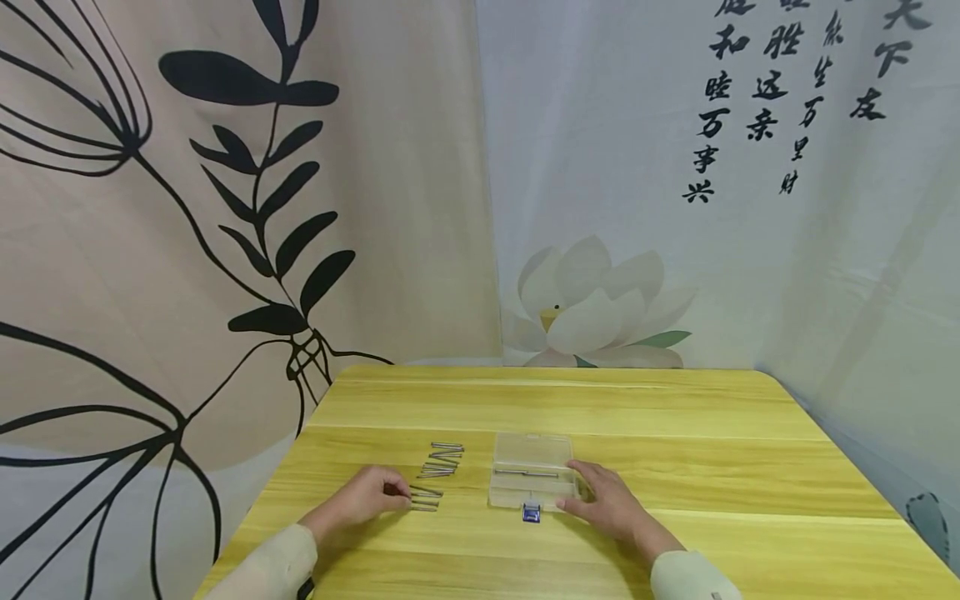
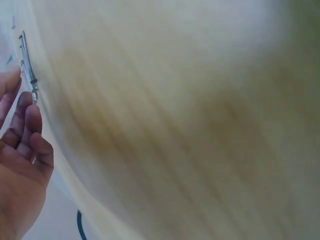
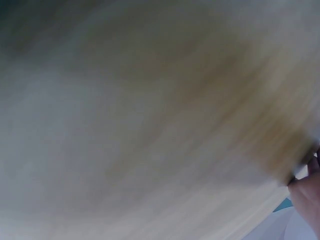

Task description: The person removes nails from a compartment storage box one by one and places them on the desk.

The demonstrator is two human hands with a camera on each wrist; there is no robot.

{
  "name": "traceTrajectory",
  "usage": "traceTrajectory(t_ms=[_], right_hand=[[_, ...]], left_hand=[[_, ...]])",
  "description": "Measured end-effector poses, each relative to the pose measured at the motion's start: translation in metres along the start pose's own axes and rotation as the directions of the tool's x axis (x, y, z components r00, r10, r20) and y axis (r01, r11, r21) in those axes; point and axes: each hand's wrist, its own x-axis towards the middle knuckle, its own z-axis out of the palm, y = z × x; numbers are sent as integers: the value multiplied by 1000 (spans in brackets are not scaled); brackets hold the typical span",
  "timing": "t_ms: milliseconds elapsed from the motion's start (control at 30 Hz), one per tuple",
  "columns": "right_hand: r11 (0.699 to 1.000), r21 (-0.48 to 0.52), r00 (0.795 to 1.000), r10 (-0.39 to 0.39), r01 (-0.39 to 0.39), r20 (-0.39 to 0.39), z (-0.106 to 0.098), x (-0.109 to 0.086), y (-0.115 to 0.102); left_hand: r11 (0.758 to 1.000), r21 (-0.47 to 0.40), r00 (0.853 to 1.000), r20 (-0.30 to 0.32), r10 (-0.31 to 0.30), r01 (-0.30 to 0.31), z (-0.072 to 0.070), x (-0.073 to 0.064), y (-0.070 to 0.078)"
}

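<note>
A clear plastic box (image 1: 504, 497) lies with its lid (image 1: 532, 450) raised back. Inside are slim metal nails (image 1: 528, 473), one or two. My right hand (image 1: 607, 504) holds the box's right side, thumb near the front corner and fingers farther back. At the left, my left hand (image 1: 367, 498) has bent fingers at the ends of a few loose nails (image 1: 426, 498). In the left wrist view, the thumb and fingers sit by nails (image 2: 27, 60); whether they pinch one is unclear. The right wrist view is blurred, with the hand (image 3: 307, 197) at its edge.
A further group of nails (image 1: 442, 462) lies beyond the left hand on the wooden table (image 1: 675, 417). The box's blue latch (image 1: 531, 512) points toward the front. Printed curtains (image 1: 420, 208) hang behind the table.
</note>
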Motion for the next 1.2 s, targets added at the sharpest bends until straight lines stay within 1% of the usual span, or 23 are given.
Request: traceTrajectory(t_ms=[133,300,433,500,600,733,833,967,1200], right_hand=[[1000,0,1000,-1,1,3,1,0,1],[1000,-5,1000,2,-2,9,1,1,3],[1000,-7,1000,3,-3,10,1,3,3],[1000,-10,1000,2,-2,9,1,4,4],[1000,-13,1000,-4,4,7,1,4,4],[1000,-11,1000,-9,9,9,1,3,5],[1000,-6,1000,-9,9,10,2,3,7],[1000,-5,1000,-12,12,9,2,3,7],[1000,-4,1000,-21,21,6,2,3,6]], left_hand=[[1000,29,1000,-1,0,0,-2,3,5],[999,37,1000,-9,16,-16,-4,5,13],[998,63,999,-26,30,-29,-6,13,17],[998,66,999,-29,23,-21,-6,18,21],[998,58,1000,-28,5,-4,-6,26,29],[1000,29,1000,-8,5,-5,-1,40,43],[1000,-2,1000,5,25,-25,4,51,54],[999,-20,999,3,48,-48,12,67,68],[995,1,995,-18,97,-97,30,97,82]])
